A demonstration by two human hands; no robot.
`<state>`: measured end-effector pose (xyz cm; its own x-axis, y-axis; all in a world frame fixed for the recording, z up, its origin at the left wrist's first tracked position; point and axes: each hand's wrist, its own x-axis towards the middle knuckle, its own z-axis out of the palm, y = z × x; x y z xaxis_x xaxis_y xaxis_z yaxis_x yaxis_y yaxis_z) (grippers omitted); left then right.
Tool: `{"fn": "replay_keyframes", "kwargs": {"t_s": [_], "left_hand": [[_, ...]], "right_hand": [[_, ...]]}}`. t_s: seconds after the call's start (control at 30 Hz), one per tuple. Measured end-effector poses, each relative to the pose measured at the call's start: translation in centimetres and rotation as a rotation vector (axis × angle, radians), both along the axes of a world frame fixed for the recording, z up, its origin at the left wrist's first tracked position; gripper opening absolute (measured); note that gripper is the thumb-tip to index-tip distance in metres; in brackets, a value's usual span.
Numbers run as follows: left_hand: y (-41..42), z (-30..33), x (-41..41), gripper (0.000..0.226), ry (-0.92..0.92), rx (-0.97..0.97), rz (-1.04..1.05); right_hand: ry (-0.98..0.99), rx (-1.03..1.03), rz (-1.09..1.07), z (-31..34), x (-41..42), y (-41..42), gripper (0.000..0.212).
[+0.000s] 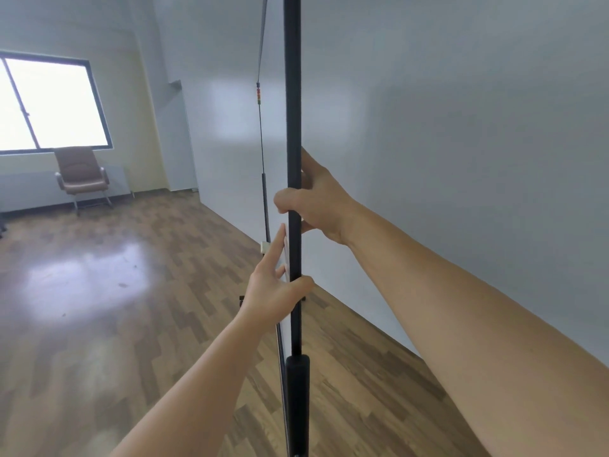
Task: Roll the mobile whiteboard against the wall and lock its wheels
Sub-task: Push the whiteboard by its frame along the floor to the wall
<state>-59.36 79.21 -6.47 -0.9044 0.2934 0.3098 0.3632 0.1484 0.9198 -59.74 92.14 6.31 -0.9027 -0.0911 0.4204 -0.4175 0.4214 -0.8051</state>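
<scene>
I see the mobile whiteboard edge-on: its near black upright post [293, 94] runs top to bottom through the middle of the view, and the far post [265, 199] stands behind it. The board stands parallel to the white wall [461, 159] on the right, with a narrow strip of floor between. My right hand [316, 199] is wrapped around the near post at mid height. My left hand [273, 291] is lower, thumb hooked round the post and fingers flat against the board's thin edge [287, 255]. The wheels are out of view.
Wood-pattern floor [131, 324] spreads out to the left. A brown office chair [82, 174] stands under a bright window [49, 103] at the far left. A small white tray end [264, 247] and coloured magnets [258, 95] sit on the board.
</scene>
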Motion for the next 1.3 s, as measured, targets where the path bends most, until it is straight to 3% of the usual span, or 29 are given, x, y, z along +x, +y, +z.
{"fn": "replay_keyframes", "kwargs": {"t_s": [0.63, 1.1, 1.3], "left_hand": [[21.8, 1.0, -9.9, 0.096, 0.06, 0.053, 0.117], [35.9, 0.4, -23.5, 0.109, -0.01, 0.046, 0.166], [40.2, 0.3, -30.2, 0.11, -0.003, -0.007, 0.176]], "right_hand": [[-0.049, -0.039, 0.205, 0.4, -13.1, 20.6, 0.107], [-0.005, -0.052, 0.251, 0.2, -26.3, 35.5, 0.084], [0.013, -0.059, 0.278, -0.3, -33.1, 40.5, 0.084]]}}
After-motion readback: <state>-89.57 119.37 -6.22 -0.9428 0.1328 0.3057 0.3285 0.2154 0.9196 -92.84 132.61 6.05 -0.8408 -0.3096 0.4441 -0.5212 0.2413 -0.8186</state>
